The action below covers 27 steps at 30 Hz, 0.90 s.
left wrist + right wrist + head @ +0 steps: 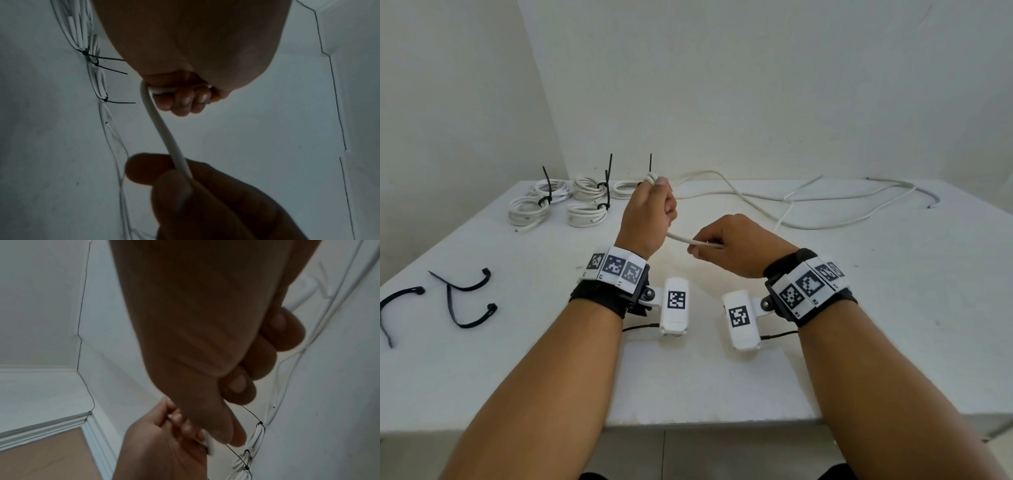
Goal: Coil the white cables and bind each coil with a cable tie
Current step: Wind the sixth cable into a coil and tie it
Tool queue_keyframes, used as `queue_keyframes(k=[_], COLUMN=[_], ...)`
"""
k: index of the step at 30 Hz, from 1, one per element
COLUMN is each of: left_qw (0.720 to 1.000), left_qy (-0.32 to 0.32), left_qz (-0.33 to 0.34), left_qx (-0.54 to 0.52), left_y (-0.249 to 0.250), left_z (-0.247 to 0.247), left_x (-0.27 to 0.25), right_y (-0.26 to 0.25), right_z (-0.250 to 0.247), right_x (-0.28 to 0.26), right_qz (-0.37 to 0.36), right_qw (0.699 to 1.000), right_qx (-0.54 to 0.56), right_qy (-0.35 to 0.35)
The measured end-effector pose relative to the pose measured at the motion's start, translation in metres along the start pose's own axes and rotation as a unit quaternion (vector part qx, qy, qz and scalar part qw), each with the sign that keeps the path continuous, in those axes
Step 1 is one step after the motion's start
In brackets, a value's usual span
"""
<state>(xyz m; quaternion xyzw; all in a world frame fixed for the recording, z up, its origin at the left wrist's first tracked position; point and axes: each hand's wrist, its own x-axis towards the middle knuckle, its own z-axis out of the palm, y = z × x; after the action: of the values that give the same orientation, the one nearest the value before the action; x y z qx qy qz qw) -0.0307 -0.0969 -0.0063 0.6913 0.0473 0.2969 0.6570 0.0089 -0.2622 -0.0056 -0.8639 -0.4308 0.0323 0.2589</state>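
Winding a white cable into a coil, held above the table.

Left hand clenched round the first loops, one turn showing over its fingertips — right hand pinching the strand just beside it, short span taut between. Beyond the grip, slack trailing across the far table; left of it, bound coils; nearer, spare ties. Likely trouble: loops springing off the fingers if the left grip eases, or the trailing slack dragging into the bound coils — pulling too fast would do it.
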Motion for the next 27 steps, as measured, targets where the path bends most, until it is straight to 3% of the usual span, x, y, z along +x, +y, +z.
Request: queue_keyframes(k=[5,9,11,14,17,21,27], left_qw=[0.964,0.931,0.933,0.952,0.942,0.929,0.922], left_qy=[-0.108,-0.198,-0.245,-0.253,-0.291,-0.333,-0.315], left_qz=[-0.087,-0.085,-0.108,-0.147,-0.165,-0.136,-0.127], left_qx=[0.228,0.293,0.239,0.089,-0.023,-0.084,-0.185], left_y=[-0.003,-0.002,-0.004,-0.005,-0.003,0.000,0.005], left_z=[-0.003,-0.001,0.002,0.008,0.014,0.011,0.010], left_x=[-0.006,-0.012,-0.014,-0.017,-0.021,-0.025,-0.026], right_y=[0.000,0.009,0.017,0.025,0.028,0.033,0.035], right_z=[-0.007,-0.013,-0.014,-0.015,-0.012,-0.014,-0.009], right_x=[-0.009,-0.011,-0.009,-0.007,-0.004,-0.002,0.002], right_qz=[-0.060,-0.094,-0.097,-0.089,-0.093,-0.076,-0.049], right_qw=[0.997,0.985,0.974,0.958,0.945,0.935,0.947], right_qx=[0.030,0.064,0.083,0.128,0.170,0.213,0.218], right_qy=[0.041,0.131,0.185,0.239,0.264,0.273,0.231])
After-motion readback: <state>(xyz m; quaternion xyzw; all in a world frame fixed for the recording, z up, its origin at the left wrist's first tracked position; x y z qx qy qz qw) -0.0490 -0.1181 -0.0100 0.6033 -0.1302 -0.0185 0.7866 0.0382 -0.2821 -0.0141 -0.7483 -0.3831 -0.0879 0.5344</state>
